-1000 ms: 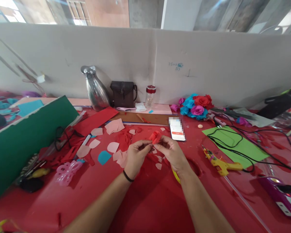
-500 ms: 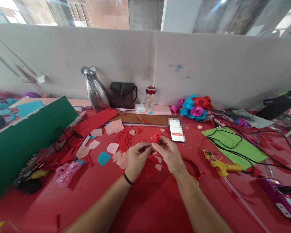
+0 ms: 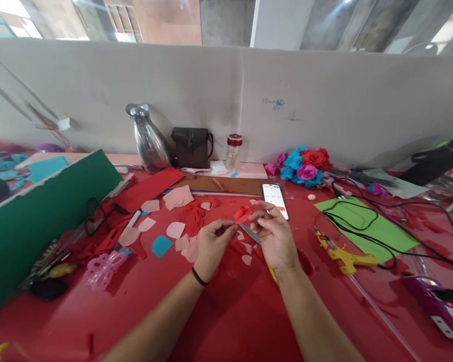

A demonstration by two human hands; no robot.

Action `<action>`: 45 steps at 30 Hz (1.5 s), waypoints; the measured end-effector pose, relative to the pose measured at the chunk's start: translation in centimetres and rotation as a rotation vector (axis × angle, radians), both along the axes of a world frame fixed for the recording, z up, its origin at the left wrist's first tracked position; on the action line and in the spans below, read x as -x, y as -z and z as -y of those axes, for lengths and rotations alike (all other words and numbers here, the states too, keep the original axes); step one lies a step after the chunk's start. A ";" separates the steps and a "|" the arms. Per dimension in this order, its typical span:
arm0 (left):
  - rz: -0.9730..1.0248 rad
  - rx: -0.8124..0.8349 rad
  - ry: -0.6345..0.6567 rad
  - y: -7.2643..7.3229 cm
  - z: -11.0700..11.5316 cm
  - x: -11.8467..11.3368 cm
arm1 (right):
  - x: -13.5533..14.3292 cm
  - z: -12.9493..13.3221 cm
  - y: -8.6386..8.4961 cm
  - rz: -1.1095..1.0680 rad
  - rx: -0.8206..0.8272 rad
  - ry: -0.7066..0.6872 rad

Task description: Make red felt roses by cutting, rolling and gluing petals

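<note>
Head camera, from the left: a green panel (image 3: pixel 53 221) is stood on a red tabletop (image 3: pixel 230 322), and a pink openwork piece (image 3: pixel 104 269) is laid to its right. Next, rounded pink paper pieces (image 3: pixel 175 230) and a blue piece (image 3: pixel 162 245) are scattered; behind them, a steel jug (image 3: pixel 151 143), a dark bag (image 3: pixel 192 148) and a red-lidded jar (image 3: pixel 233 155) are lined up by a pale wall (image 3: pixel 196 80).

At centre, a small red paper flower (image 3: pixel 243 214) is held up above the table. Its lower end is pinched between thumb and forefinger by the left hand (image 3: pixel 212 246) — a black band (image 3: pixel 199 277) is worn at that wrist. The right hand (image 3: pixel 278 241) is half open, its fingers curled at the flower's right edge; whether anything is gripped by it cannot be told. Under it, a grey-bladed tool (image 3: pixel 251 234) is partly covered, and a lit phone (image 3: pixel 275 197) is placed just behind.

Farther right, a blue, red and magenta bouquet (image 3: pixel 305 166) is set near the wall; a yellow glue gun (image 3: pixel 349 260) is laid beside a green sheet (image 3: pixel 390 231) — then, at the edge, a purple power strip (image 3: pixel 419 291) is seen.
</note>
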State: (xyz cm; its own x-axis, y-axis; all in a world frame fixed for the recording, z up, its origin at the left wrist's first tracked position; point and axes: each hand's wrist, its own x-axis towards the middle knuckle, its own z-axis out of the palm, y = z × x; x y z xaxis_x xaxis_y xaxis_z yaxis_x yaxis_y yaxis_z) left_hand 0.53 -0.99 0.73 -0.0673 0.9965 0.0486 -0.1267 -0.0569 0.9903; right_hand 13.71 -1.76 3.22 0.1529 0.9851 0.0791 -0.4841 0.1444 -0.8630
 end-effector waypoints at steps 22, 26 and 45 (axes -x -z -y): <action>-0.106 -0.078 -0.054 0.1 0.1 0.2 | 1.3 -0.2 1.1 0.394 0.037 0.026; -0.147 -0.104 -0.044 0.2 0.1 0.2 | 1.4 -0.2 1.1 0.392 0.041 0.048; -0.458 -0.301 -0.146 -0.5 0.7 0.3 | 1.9 0.2 1.4 0.414 0.017 0.147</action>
